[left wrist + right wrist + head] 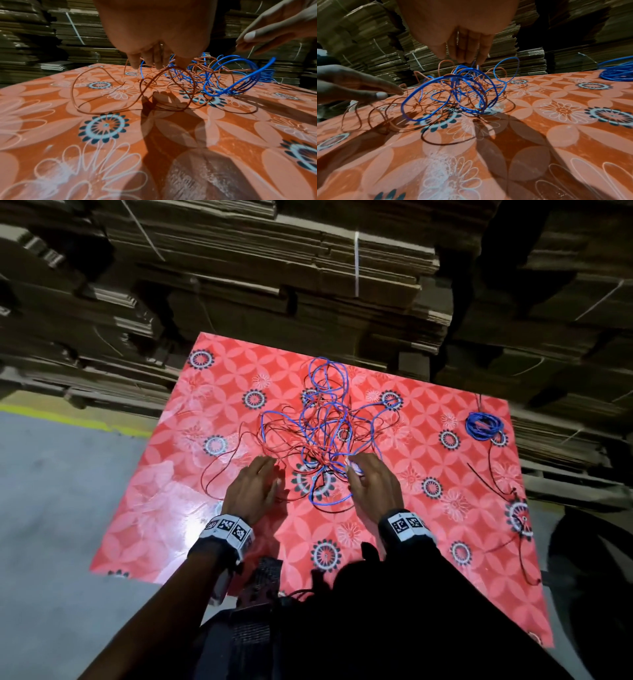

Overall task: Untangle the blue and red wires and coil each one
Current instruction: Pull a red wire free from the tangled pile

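Because the worktop (164, 508) wears a slick floral sheet, the whole knot could skate away under any hard tug. The tangle (322, 433) of blue wire (337, 378) and thinner red wire (226, 470) lies mid-sheet, loops standing proud; a coiled blue bundle (483, 424) sits well apart at the far right. The left hand (253, 491) reaches down into red strands and the right hand (373, 487) into blue, both with fingers extended; whether either grip is actually clamped on a strand, I cannot tell. Pulling outward before loosening risks cinching the crossings tighter, and the fine red wire could kink.
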Available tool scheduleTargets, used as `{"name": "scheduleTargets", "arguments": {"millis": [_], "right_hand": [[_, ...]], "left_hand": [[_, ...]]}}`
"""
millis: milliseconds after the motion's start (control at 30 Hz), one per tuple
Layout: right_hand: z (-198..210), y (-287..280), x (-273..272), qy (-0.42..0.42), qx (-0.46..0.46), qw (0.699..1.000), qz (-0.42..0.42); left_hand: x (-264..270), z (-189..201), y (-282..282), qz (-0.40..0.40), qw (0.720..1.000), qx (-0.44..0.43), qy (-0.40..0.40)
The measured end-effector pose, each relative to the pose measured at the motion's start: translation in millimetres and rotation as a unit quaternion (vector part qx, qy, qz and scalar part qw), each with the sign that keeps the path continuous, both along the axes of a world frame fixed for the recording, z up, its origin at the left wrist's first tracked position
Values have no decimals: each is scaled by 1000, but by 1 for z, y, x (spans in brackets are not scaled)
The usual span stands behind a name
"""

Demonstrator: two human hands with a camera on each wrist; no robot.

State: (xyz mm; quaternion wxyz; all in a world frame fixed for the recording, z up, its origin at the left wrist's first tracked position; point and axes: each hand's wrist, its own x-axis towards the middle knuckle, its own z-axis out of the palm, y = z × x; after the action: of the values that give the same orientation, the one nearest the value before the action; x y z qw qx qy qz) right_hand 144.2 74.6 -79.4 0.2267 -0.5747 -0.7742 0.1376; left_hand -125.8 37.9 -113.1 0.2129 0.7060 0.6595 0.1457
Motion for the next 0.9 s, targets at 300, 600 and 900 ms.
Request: {"name": "scheduleTargets", "arguments": {"millis": [300,600,900], "right_hand": [[-1,7,-47,-14,44,990,134],[5,23,-88,-19,7,978,207],[44,39,-106,73,22,988,134]], "left_hand": [[-29,-5,-7,155,986,56,-14],[-51,-6,-6,243,965,8,-101],[-33,82,17,161,866,117,-458]]}}
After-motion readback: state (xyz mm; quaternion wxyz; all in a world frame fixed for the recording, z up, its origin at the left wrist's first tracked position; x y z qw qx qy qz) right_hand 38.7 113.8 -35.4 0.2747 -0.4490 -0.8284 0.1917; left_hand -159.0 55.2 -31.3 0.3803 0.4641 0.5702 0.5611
